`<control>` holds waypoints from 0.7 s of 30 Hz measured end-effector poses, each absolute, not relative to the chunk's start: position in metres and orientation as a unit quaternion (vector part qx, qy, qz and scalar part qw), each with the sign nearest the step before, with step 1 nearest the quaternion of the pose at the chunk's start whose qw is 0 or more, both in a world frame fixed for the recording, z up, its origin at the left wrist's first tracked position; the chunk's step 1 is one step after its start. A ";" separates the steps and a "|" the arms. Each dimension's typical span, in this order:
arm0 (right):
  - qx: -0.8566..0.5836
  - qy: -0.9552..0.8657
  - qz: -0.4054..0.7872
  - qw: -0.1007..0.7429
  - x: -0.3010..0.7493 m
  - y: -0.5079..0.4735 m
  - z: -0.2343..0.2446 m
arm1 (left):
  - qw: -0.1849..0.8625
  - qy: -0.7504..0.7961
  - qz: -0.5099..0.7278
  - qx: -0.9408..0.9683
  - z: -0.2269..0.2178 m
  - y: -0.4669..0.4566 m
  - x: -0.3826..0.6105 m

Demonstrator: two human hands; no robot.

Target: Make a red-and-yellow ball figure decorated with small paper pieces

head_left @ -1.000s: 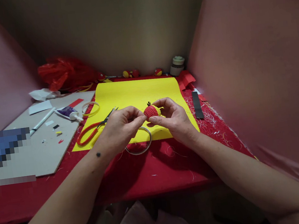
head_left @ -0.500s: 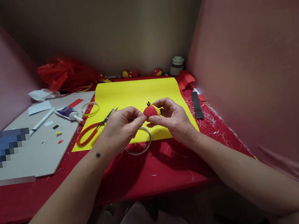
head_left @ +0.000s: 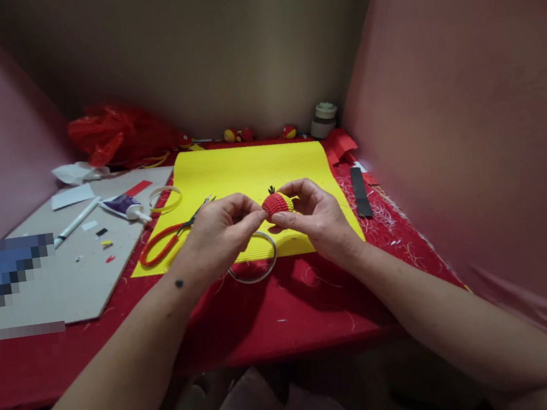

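Between my hands is a small rounded red-and-yellow figure [head_left: 276,204] of ribbed paper, with a black tuft on top. My right hand [head_left: 322,215] grips its yellow side between thumb and fingers. My left hand [head_left: 229,229] pinches at its red left end; any tiny piece between those fingertips is hidden. Under the hands lies a yellow corrugated sheet [head_left: 249,171]. Red-handled scissors [head_left: 160,245] rest on it beside my left wrist, their blades partly behind the hand. A pale ring-shaped strip [head_left: 256,280] lies just below my hands.
On the left, a grey board [head_left: 83,287] holds a glue tube [head_left: 125,209], a white pen [head_left: 77,222] and paper scraps. Small red-and-yellow figures [head_left: 289,132] and a lidded jar [head_left: 324,120] stand at the back. A black strip [head_left: 361,192] lies right, among loose threads.
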State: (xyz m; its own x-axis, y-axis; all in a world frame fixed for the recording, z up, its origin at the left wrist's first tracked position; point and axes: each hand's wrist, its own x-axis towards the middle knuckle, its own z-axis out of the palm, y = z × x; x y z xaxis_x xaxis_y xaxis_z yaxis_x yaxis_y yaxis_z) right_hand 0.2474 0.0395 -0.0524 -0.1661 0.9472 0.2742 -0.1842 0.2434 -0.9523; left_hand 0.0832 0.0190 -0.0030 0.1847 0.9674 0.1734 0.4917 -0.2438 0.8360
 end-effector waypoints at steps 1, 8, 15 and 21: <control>-0.336 -0.564 0.514 0.552 0.247 0.040 -0.053 | 0.324 0.522 0.368 0.698 -0.003 0.019 0.083; -0.339 -0.558 0.515 0.555 0.247 0.040 -0.053 | 0.317 0.517 0.367 0.705 -0.004 0.020 0.082; -0.336 -0.553 0.520 0.557 0.246 0.039 -0.052 | 0.321 0.519 0.368 0.702 -0.004 0.020 0.083; -0.340 -0.555 0.516 0.557 0.246 0.039 -0.052 | 0.314 0.522 0.364 0.704 -0.004 0.021 0.084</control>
State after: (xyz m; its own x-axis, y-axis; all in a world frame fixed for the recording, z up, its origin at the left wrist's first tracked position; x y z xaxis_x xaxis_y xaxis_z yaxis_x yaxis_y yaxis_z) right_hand 0.2463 0.0388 -0.0515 -0.1482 0.9520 0.2680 -0.1973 0.2371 -0.9513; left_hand 0.0837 0.0205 -0.0038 0.1903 0.9641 0.1851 0.5058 -0.2579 0.8232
